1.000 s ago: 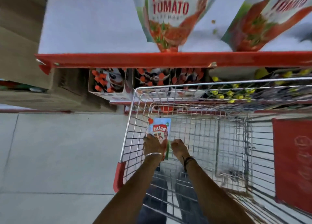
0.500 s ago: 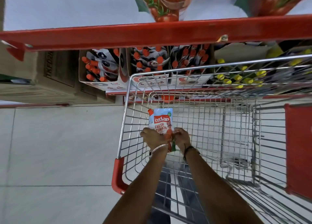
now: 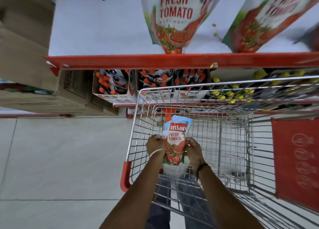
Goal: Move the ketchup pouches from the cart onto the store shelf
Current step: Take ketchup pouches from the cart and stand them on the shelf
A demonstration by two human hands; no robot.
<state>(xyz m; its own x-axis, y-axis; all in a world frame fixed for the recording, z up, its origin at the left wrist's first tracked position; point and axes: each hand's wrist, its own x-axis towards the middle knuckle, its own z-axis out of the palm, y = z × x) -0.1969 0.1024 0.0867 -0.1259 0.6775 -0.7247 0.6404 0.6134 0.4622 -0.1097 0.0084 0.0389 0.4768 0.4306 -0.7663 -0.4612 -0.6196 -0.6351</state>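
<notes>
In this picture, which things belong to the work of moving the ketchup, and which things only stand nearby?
Part of the job:
- ketchup pouch, held by left hand and right hand
- cart
- white shelf with two pouches already standing

Just nearby:
- cardboard boxes
- orange-capped packs on the lower shelf
- yellow-capped items

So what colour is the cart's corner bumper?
Red, on the corner bumper of the cart; head view.
</notes>
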